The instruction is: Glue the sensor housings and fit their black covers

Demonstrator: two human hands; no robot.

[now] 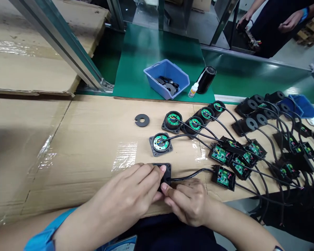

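My left hand [131, 195] and my right hand [188, 202] meet over a black square module [165, 171] at the near edge of the cardboard-covered bench. Both sets of fingers are closed round it, mostly covering it. A black cable [191, 173] runs from the module to a small open box with a green circuit board [223, 177]. Just beyond lies a similar module, face up with a green and silver round board [160, 143].
Several more cabled modules and circuit boxes [240, 150] spread to the right. A loose black disc [142, 120] lies on the cardboard. A blue bin [154, 75] of discs, a small glue bottle [193, 90] and a black cylinder [206, 79] sit on the green mat. Another person's hands [290, 21] show top right.
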